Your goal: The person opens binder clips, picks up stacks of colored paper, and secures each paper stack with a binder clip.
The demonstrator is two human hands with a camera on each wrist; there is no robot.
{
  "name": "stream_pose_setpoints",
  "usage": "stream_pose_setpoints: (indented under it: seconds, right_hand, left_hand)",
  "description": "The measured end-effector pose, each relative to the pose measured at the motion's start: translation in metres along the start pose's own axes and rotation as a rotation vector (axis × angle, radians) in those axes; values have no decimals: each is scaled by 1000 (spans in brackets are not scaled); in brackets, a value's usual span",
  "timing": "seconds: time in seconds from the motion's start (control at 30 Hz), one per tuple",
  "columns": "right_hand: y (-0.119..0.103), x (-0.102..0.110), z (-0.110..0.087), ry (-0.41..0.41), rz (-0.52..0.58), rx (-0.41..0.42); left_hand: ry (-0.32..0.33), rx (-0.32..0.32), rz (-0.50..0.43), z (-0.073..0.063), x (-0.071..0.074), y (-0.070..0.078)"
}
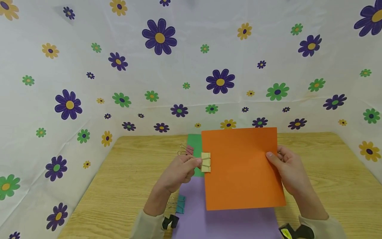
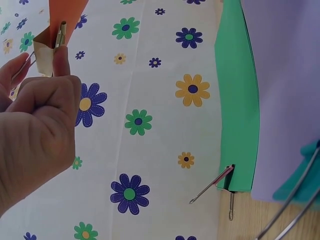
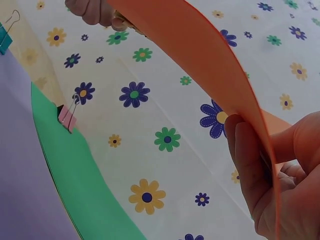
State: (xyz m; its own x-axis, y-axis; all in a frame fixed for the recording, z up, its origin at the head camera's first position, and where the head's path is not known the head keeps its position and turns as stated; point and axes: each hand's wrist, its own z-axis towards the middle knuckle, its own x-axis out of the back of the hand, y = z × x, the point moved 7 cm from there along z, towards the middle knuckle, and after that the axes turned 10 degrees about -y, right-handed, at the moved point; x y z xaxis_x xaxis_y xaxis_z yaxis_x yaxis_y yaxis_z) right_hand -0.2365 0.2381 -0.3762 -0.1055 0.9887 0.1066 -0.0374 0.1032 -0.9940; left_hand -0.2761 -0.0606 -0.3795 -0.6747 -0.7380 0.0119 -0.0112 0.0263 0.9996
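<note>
An orange sheet of paper is held up above the table between both hands. On its left edge sits a pale yellow binder clip, whose wire handles my left hand pinches between thumb and fingers. At the sheet's right edge, my right hand grips the paper, thumb in front and fingers behind. Below lies a purple sheet with a teal binder clip on its left edge. Partly behind them is a green sheet, clamped at the left by a pink binder clip.
The wooden table carries the stacked sheets. A white flower-printed cloth stands behind the table and along its sides. Dark straps sit on both wrists.
</note>
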Motion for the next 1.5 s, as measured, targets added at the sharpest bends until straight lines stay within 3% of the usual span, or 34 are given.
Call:
stream_pose_setpoints:
  seconds: [0.73,1.03,1.5]
  right_hand:
    - [2,-7,1,-2,38,-26]
    - [2,-8,2,-17,18,-31]
    - [1,-7,1,-25,-12,-13]
  left_hand:
    - [46,8,-24,1,-2,0]
    - [28,-42,-5,1,-3,2]
    - [68,14,60,1,2,-1]
